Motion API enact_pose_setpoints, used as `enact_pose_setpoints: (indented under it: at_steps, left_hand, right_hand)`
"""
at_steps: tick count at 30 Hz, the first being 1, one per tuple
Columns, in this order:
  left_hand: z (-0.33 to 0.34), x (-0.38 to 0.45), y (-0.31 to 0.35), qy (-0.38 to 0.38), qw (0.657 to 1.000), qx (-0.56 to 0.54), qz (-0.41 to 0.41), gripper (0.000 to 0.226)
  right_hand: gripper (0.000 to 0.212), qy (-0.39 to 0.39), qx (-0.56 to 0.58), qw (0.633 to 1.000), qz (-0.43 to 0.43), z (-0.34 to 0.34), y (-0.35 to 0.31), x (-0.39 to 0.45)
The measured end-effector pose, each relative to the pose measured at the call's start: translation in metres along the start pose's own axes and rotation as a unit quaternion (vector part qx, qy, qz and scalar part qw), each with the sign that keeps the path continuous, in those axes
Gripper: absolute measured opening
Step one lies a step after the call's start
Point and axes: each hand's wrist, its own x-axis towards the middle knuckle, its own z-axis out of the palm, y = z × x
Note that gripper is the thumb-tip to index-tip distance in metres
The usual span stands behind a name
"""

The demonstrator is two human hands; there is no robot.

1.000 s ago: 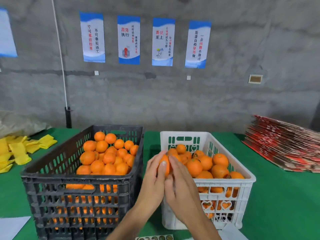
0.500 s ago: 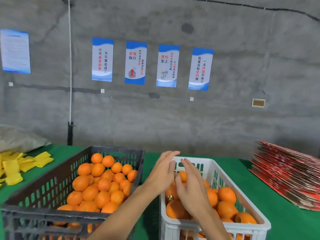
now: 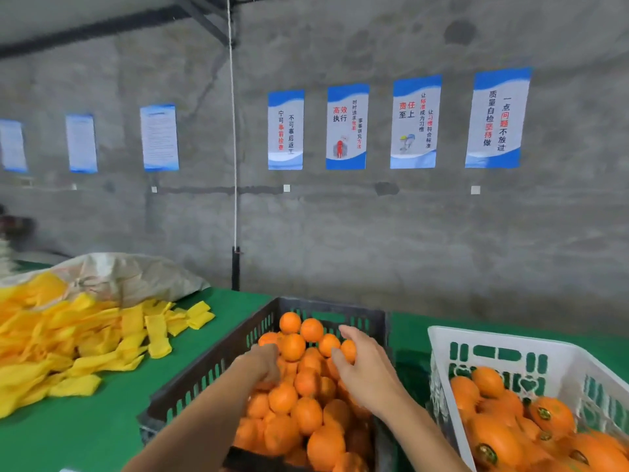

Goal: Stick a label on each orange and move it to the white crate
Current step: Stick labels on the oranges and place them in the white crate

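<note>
The unlabelled oranges (image 3: 299, 379) are heaped in the dark crate (image 3: 218, 362), at 6 o'clock of my view. My left hand (image 3: 263, 366) reaches down into the heap; I cannot tell if its fingers grip a fruit. My right hand (image 3: 360, 366) hovers beside it, fingers loosely curved, holding nothing. The white crate (image 3: 503, 349) waits at 4 o'clock. I think a careless pull may roll neighbouring oranges, because they lie loose.

Both bare forearms reached forward, hands held close together.

The left hand (image 3: 263, 364) was turned palm down, knuckles up, its fingers curled downward with the tips hidden. The right hand (image 3: 362, 364) was raised a little higher, its fingers (image 3: 350, 333) and thumb loosely curved and spread apart.
</note>
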Motion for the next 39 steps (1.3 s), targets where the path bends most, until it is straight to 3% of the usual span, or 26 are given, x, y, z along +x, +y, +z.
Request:
enact_pose_setpoints:
  at_steps: [4,8,12,15,17,21,23,27,31,34,39]
  left_hand:
    - [-0.001,0.029,-0.013,-0.094,0.995,-0.022,-0.018,0.082]
    - [0.000,0.044,-0.007,-0.104,0.994,-0.026,-0.009,0.068]
    - [-0.016,0.030,0.008,-0.097,0.993,0.066,0.018,0.066]
    - [-0.036,-0.004,0.027,0.028,0.986,0.142,0.085,0.064]
    - [-0.042,-0.037,0.038,0.134,0.973,0.126,0.142,0.064]
    - [-0.028,-0.123,0.058,0.256,0.926,-0.057,0.270,0.066]
    - [-0.010,-0.166,0.071,0.290,0.894,-0.142,0.312,0.069]
    - [0.035,-0.236,0.095,0.355,0.835,-0.205,0.366,0.066]
    - [0.097,-0.273,0.110,0.322,0.812,-0.237,0.425,0.064]
    - [0.154,-0.280,0.110,0.242,0.843,-0.247,0.413,0.064]
    - [0.246,-0.277,0.093,0.109,0.901,-0.269,0.323,0.069]
  right_hand:
    - [0.054,0.000,0.021,1.000,0.014,0.017,0.003,0.035]
    - [0.053,-0.016,0.044,0.999,0.022,0.027,0.012,0.046]
    - [0.051,0.005,0.061,0.998,0.019,0.020,0.012,0.039]
    - [0.047,0.022,0.074,0.997,0.014,0.008,0.005,0.024]
    - [0.046,0.043,0.074,0.996,0.002,-0.003,-0.004,0.007]
    - [0.042,0.103,0.024,0.993,-0.053,-0.031,-0.026,-0.038]
    - [0.036,0.127,0.062,0.987,-0.072,-0.045,-0.035,-0.068]
    - [0.036,0.199,0.146,0.966,-0.082,-0.063,-0.032,-0.144]
    - [0.040,0.238,0.175,0.954,-0.052,-0.064,0.001,-0.221]
    - [0.044,0.193,0.204,0.959,0.042,-0.042,0.032,-0.268]
    - [0.030,0.086,0.222,0.959,0.156,0.004,0.072,-0.323]
